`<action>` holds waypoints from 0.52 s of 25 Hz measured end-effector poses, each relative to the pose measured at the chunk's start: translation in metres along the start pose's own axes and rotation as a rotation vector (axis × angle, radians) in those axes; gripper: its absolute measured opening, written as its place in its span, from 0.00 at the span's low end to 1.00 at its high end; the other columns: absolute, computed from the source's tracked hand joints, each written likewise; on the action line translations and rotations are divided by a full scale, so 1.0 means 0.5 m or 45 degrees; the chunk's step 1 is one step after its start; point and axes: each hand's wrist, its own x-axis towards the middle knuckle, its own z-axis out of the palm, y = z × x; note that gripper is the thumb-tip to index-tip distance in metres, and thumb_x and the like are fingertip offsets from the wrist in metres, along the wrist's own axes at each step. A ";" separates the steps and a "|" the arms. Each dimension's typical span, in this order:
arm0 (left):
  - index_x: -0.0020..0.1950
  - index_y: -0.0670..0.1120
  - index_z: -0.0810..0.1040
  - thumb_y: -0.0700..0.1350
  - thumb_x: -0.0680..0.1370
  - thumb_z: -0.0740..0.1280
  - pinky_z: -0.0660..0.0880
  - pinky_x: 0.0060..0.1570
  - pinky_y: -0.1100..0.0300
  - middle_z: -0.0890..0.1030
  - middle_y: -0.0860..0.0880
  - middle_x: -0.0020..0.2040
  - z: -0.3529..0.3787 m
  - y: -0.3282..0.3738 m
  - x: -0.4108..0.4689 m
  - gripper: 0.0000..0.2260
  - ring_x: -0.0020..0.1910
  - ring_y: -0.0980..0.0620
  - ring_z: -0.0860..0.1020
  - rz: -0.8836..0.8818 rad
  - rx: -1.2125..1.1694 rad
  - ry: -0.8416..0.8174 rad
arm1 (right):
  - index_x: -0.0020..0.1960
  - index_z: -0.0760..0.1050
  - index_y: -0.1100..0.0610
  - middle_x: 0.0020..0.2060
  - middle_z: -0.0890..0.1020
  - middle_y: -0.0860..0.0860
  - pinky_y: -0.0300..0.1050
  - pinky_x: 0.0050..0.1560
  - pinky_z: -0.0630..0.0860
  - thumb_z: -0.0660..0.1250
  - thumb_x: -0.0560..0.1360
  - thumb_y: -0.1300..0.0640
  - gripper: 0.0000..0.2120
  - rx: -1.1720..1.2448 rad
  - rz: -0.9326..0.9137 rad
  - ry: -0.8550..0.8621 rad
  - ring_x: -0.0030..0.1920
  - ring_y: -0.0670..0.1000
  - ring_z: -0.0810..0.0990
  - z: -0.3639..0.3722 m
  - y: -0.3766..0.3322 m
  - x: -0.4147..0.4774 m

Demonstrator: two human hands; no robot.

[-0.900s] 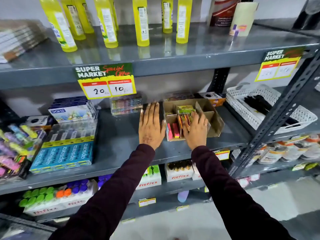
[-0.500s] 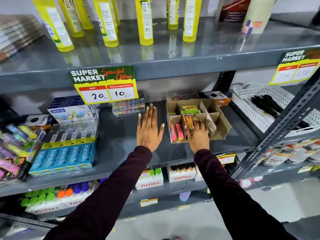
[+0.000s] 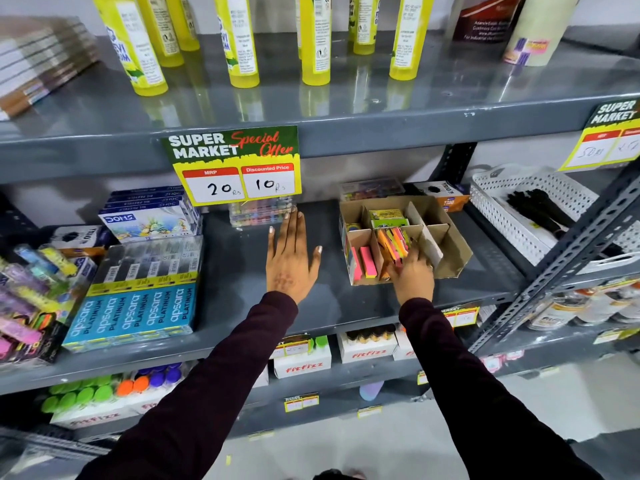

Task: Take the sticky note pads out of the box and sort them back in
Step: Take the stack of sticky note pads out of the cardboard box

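cardboard box on the grey middle shelf, split by dividers. right hand dipped into the front middle compartment, fingers closed on the orange, pink and green sticky note pads standing there. two pink pads upright in the compartment just left of that hand. left hand flat and open on bare shelf, well left of the box, holding nothing. five yellow bottles in front on the shelf above. price tag reading "super market special offer", "mrp 20", "discounted price 10". blue pencil pack marked "apsara platinum"; "doms" boxes behind it.
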 end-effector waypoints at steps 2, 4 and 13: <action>0.75 0.40 0.50 0.53 0.80 0.55 0.47 0.75 0.47 0.54 0.41 0.77 -0.004 -0.005 -0.004 0.29 0.76 0.46 0.54 -0.008 -0.001 -0.002 | 0.70 0.62 0.64 0.59 0.76 0.64 0.56 0.55 0.76 0.66 0.76 0.53 0.28 0.031 0.027 -0.007 0.56 0.65 0.78 -0.009 -0.003 0.007; 0.75 0.40 0.50 0.53 0.80 0.55 0.47 0.75 0.46 0.55 0.41 0.77 -0.008 -0.008 -0.009 0.29 0.76 0.46 0.54 -0.001 0.001 -0.006 | 0.68 0.64 0.63 0.58 0.77 0.64 0.57 0.53 0.77 0.66 0.76 0.52 0.26 0.041 0.082 0.012 0.57 0.64 0.78 -0.031 -0.012 0.011; 0.75 0.39 0.52 0.66 0.73 0.54 0.51 0.75 0.44 0.57 0.40 0.76 -0.020 -0.108 -0.077 0.41 0.76 0.45 0.55 0.107 -0.104 -0.070 | 0.46 0.78 0.61 0.35 0.83 0.58 0.44 0.25 0.77 0.79 0.58 0.55 0.20 0.099 -0.608 0.391 0.31 0.59 0.82 -0.076 -0.188 -0.097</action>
